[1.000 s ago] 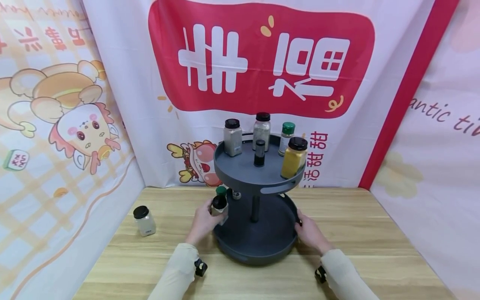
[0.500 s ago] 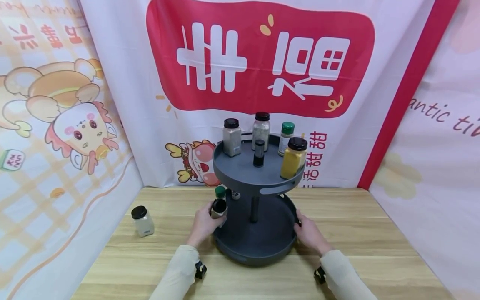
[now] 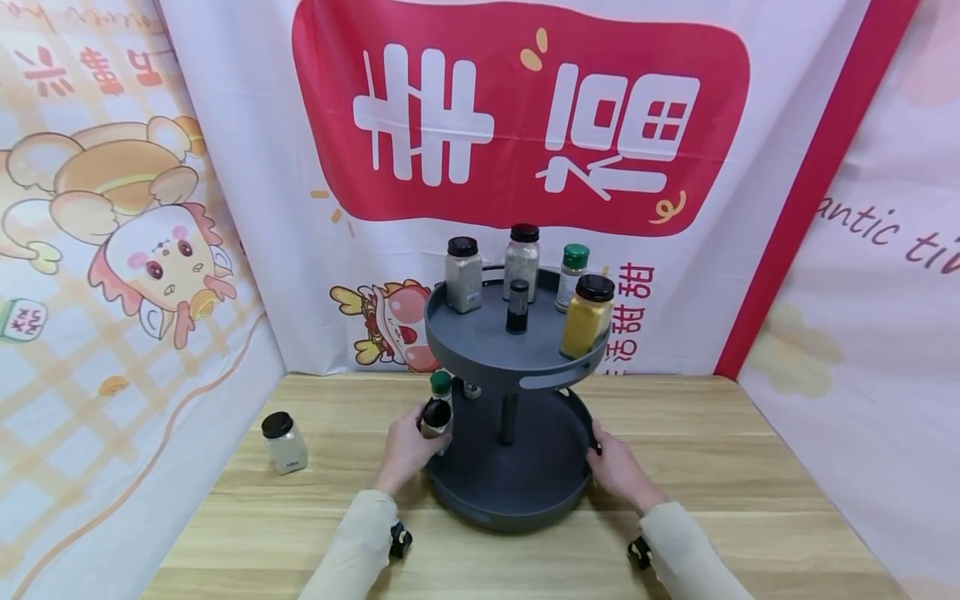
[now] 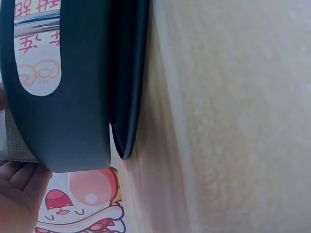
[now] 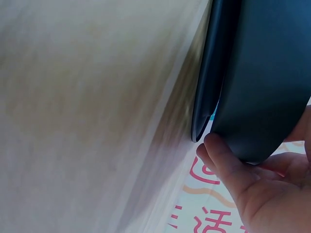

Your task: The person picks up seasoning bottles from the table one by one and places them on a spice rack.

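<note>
In the head view, a dark grey two-tier turntable stands on the table, its lower tray (image 3: 517, 518) below the upper tray (image 3: 480, 350). My left hand (image 3: 406, 452) holds a clear spice jar with a black lid (image 3: 436, 419) at the lower tray's left rim. Pale contents of that jar (image 4: 17, 141) show in the left wrist view, partly behind the tray wall. At the opposite side, my right hand (image 3: 619, 468) grips the lower tray's right rim. Fingers (image 5: 221, 153) lie against its outer wall (image 5: 272, 73) in the right wrist view, the thumb on the inner side.
On the upper tray stand several spice jars, among them a yellow one (image 3: 588, 321) and a green-capped one (image 3: 573, 279). Another green-capped bottle (image 3: 441, 387) is on the lower tray's left, behind the held jar. A black-lidded jar (image 3: 285, 446) stands on the table at left.
The head view has turned very slightly. Both hands stay at the lower tray's rim; the held jar has shifted only a little downward in view.
</note>
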### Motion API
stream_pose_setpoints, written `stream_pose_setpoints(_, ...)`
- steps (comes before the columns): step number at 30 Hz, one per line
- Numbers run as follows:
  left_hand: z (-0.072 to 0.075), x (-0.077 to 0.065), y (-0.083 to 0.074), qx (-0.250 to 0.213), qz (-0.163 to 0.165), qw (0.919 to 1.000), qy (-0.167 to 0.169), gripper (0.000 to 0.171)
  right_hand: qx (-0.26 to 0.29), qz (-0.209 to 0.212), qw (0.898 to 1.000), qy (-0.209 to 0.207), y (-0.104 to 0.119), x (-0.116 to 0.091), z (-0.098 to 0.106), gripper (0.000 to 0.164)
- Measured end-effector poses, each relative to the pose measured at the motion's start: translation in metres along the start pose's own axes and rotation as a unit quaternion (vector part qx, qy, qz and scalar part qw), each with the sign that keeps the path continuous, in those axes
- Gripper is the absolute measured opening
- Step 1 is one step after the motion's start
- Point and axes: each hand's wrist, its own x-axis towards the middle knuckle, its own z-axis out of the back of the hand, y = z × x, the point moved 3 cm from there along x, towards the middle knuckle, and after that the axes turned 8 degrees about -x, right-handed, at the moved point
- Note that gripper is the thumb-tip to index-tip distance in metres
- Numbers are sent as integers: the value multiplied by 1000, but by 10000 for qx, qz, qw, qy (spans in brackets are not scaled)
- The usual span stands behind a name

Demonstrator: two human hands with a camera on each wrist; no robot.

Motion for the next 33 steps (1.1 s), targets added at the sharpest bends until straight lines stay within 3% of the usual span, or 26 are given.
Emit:
stream_pose_setpoints(21, -3, 2, 3, 119, 69, 9999, -58, 51, -34, 158, 9994, -298, 5, -6, 0, 57)
stream_pose_setpoints(33, -2, 2, 7, 51, 223, 9996, -178, 44, -158, 193, 9987, -437, 7, -10, -2, 57)
